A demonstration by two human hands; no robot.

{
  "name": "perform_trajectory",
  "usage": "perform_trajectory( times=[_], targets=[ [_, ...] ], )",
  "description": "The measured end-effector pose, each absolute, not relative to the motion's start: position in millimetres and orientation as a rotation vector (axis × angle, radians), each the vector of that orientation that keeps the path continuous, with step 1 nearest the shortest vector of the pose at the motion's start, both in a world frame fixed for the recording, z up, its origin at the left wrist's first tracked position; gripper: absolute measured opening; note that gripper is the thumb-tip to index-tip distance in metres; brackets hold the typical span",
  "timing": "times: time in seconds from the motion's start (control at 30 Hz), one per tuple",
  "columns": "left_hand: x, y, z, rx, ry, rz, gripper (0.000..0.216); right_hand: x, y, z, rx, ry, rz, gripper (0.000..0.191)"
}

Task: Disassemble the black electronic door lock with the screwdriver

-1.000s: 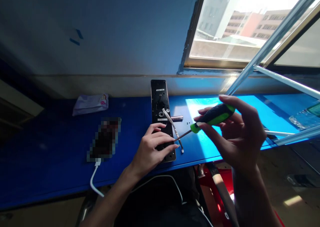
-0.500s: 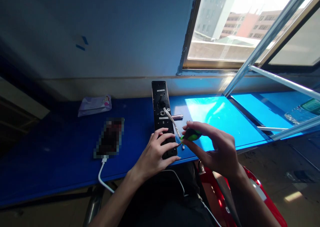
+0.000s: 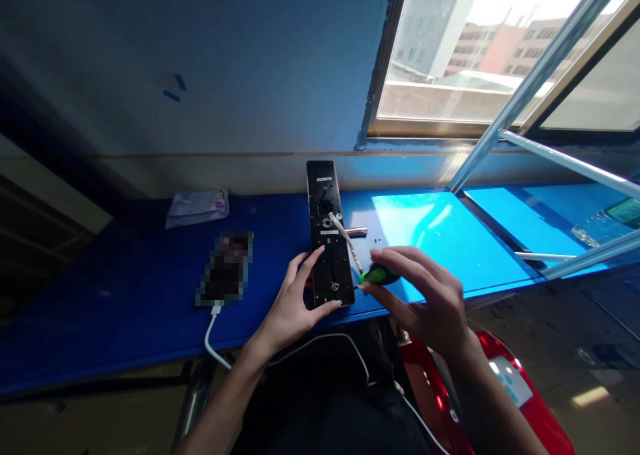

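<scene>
A long black lock panel [image 3: 327,255], its inner side with screw holes upward, lies lengthwise on the blue table. My left hand [image 3: 295,301] grips the panel's near end, fingers along the left side and thumb at the near edge. In my right hand [image 3: 425,291], a short green-and-black screwdriver [image 3: 383,274] is pinched between thumb and fingers, its tip just right of the panel's near end. A white-wrapped cable [image 3: 345,231] runs from the panel's middle towards the screwdriver. Right of the panel lies a shiny metal cylinder [image 3: 357,231]. Tiny dark screws [image 3: 377,241] rest beside it.
On the left of the blue table [image 3: 280,241] lie a phone [image 3: 226,268] with a white charging cable [image 3: 207,338] and a purple-white packet [image 3: 197,207]. Metal bars [image 3: 530,75] cross the right side, with a plastic bottle [image 3: 613,221] behind. A red stool [image 3: 530,395] stands below.
My left hand has slid off the panel's top to its left side, uncovering the near end. The screwdriver stays in my right hand, having moved slightly. The view has shifted a little.
</scene>
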State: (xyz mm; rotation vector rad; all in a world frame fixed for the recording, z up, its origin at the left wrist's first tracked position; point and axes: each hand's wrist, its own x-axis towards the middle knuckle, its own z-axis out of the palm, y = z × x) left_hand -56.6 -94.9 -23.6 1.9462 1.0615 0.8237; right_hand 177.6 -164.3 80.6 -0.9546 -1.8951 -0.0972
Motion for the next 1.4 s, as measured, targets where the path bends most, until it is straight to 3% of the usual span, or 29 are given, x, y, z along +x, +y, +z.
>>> perform_trajectory(
  times=[0.2, 0.5, 0.73, 0.9, 1.1, 1.3, 1.4],
  targets=[
    [-53, -85, -26, 1.818, 0.875, 0.832, 0.11, 181, -175, 81, -0.931, -1.888, 0.117, 0.069],
    [-49, -82, -24, 1.795, 0.817, 0.804, 0.101, 176, -170, 80, -0.897, -1.842, -0.039, 0.053],
    [-50, -81, -26, 1.936, 0.865, 0.793, 0.092, 174, -173, 83, -0.899, -1.902, 0.11, 0.061],
    [-54, -84, -21, 2.029, 0.942, 0.656, 0.09, 176, -170, 79, -0.939, -1.784, -0.026, 0.046],
    [-55, -83, -22, 2.023, 0.93, 0.635, 0.089, 179, -174, 85, -0.93, -1.892, 0.169, 0.059],
    [-54, -80, -27, 1.939, 0.905, 0.688, 0.091, 181, -171, 80, -1.007, -1.691, -0.046, 0.054],
    [-54, -80, -28, 1.929, 0.903, 0.679, 0.09, 183, -172, 81, -0.984, -1.779, 0.143, 0.058]
  ],
)
